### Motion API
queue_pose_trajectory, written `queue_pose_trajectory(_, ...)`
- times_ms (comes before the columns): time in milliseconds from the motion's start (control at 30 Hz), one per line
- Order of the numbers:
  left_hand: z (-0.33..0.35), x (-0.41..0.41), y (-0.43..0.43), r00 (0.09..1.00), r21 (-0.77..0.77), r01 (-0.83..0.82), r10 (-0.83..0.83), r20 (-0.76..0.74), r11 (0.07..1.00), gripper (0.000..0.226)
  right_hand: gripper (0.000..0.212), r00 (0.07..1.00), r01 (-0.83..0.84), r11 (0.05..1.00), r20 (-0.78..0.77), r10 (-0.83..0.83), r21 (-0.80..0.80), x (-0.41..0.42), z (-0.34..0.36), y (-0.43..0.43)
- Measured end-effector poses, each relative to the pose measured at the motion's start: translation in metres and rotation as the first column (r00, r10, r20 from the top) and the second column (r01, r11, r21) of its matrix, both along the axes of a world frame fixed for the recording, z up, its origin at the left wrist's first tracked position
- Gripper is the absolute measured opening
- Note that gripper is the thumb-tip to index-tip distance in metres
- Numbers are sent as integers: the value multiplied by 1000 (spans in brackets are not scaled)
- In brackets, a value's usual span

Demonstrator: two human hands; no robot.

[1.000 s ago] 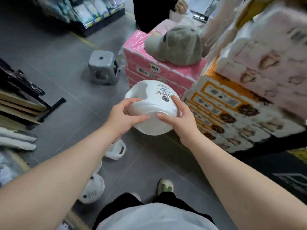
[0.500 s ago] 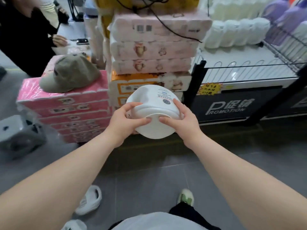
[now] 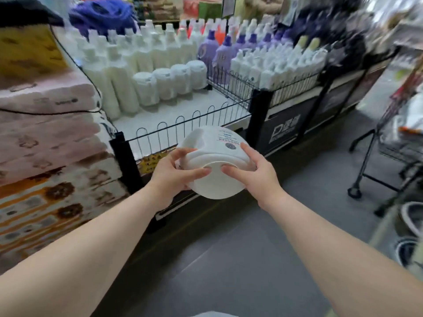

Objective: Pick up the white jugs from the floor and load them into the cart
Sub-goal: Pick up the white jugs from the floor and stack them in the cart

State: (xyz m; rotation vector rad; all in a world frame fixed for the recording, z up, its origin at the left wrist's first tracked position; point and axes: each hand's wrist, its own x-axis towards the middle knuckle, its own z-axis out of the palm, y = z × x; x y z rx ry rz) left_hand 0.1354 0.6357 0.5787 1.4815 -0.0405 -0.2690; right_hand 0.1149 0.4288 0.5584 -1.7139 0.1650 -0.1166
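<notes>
I hold one white jug (image 3: 214,154) in the air with both hands, its round base turned toward me and its label facing up. My left hand (image 3: 174,173) grips the jug's left side, thumb on the base. My right hand (image 3: 250,171) grips its right side the same way. The jug hangs just in front of a display cart (image 3: 190,121) with a low black wire rail and a white deck. On that deck lie several more white jugs (image 3: 169,84) in a row, behind a bare strip of deck.
Stacked tissue packs (image 3: 45,138) rise at the left. Rows of white and purple bottles (image 3: 229,49) fill the back of the display. A wire shopping trolley (image 3: 393,143) stands at the right on the grey floor (image 3: 240,259), with round basins (image 3: 412,218) below it.
My view has swung right, from the pink packs and floor jugs to the display cart. The jug stays held in both hands and is now closer to the wire rail.
</notes>
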Motion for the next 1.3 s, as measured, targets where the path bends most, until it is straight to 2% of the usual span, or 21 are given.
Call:
queue_pose_trajectory(167, 10, 53, -106, 987, 21, 157, -157, 28, 987, 51, 104, 988, 153, 988, 0, -153, 36, 29, 3, -101)
queue_pose_trajectory(367, -3, 139, -230, 938, 56, 345, -346, 8, 937, 59, 101, 933, 360, 931, -17, -360, 63, 81, -20, -212)
queue_pose_trajectory(467, -10, 193, -292, 907, 61, 420, -421, 11, 906, 56, 105, 877, 480, 875, -11, -481, 60, 117, -26, -263)
queue_pose_trajectory(567, -11, 253, -353, 866, 81, 495, -499, 24, 865, 50, 96, 815, 579, 814, 4, -580, 43, 156, -25, -309)
queue_pose_trajectory(733, 3, 335, -457, 784, 120, 611, -619, 48, 783, 56, 95, 698, 716, 698, 18, -716, -9, 213, -11, -393)
queue_pose_trajectory(833, 6, 368, -518, 736, 95, 668, -674, 60, 738, 51, 77, 661, 750, 661, 13, -750, -12, 241, -9, -445)
queue_pose_trajectory(900, 4, 390, -562, 711, 115, 691, -700, 70, 714, 49, 74, 630, 777, 630, 11, -777, -18, 259, -11, -484)
queue_pose_trajectory(1000, -1, 422, -634, 685, 138, 710, -722, 94, 691, 48, 80, 602, 798, 603, 31, -798, 17, 285, -14, -548)
queue_pose_trajectory(1133, -6, 463, -733, 684, 140, 709, -723, 101, 691, 48, 101, 593, 804, 594, 38, -804, 25, 324, -14, -645)
queue_pose_trajectory(1200, -5, 482, -783, 683, 128, 712, -723, 101, 691, 48, 100, 590, 807, 590, 34, -807, 21, 343, -8, -696)
queue_pose_trajectory(1300, -1, 510, -848, 684, 111, 713, -722, 109, 692, 48, 85, 599, 801, 599, 19, -800, 2, 371, 4, -764)
